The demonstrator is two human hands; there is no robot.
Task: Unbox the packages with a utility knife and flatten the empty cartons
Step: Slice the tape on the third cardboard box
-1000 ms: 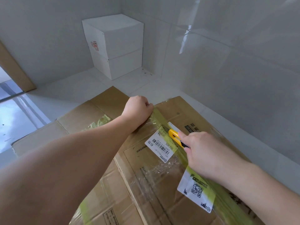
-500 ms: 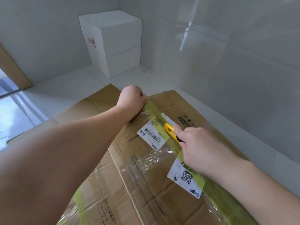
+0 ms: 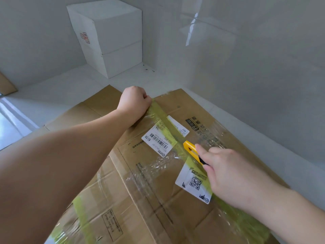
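A single head-worn wide-angle camera looks forward and steeply down, close over the taped cardboard carton [image 3: 175, 173] on the floor, facing the room corner beyond it where white boxes [image 3: 112, 36] stand.

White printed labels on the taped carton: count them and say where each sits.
3. A barcode label lies left of the yellow tape strip, a small label right of it, and a QR-code label is beside the right hand. Arms may hide others.
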